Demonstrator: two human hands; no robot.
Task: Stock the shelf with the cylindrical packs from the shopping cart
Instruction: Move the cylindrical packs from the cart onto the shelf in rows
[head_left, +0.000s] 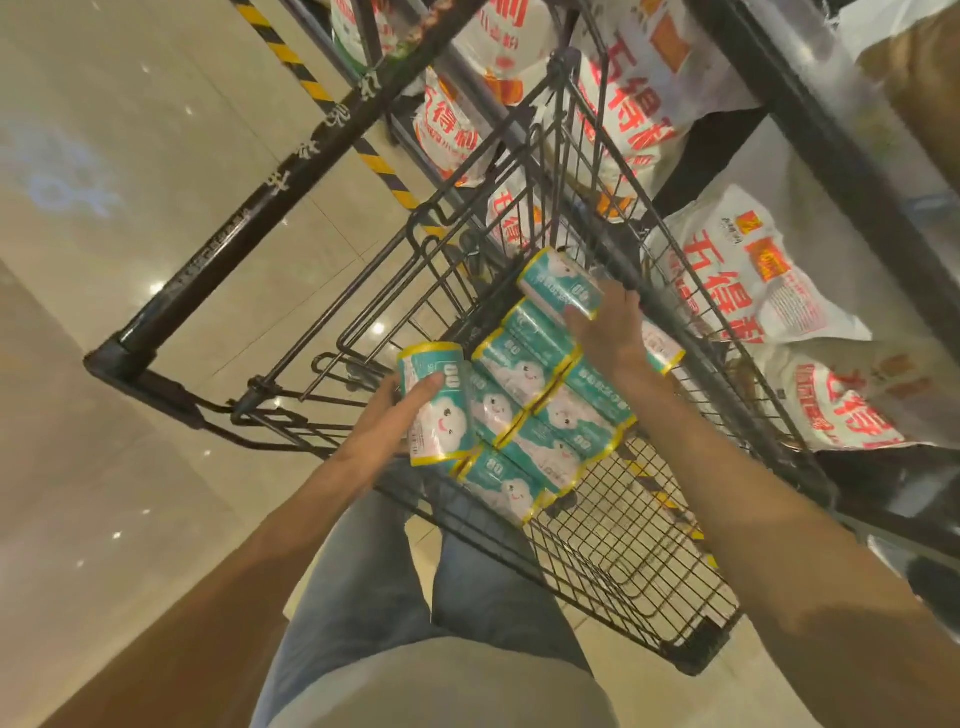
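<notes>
Packs (540, 415), perhaps eight, fill the cart (623, 561); each hand's grip holds one.

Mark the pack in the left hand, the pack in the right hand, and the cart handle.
pack in the left hand (441, 415), head view, on its cloud-face label.
pack in the right hand (556, 283), head view, on its teal wrapper.
cart handle (249, 213), head view, mid-bar.
</notes>
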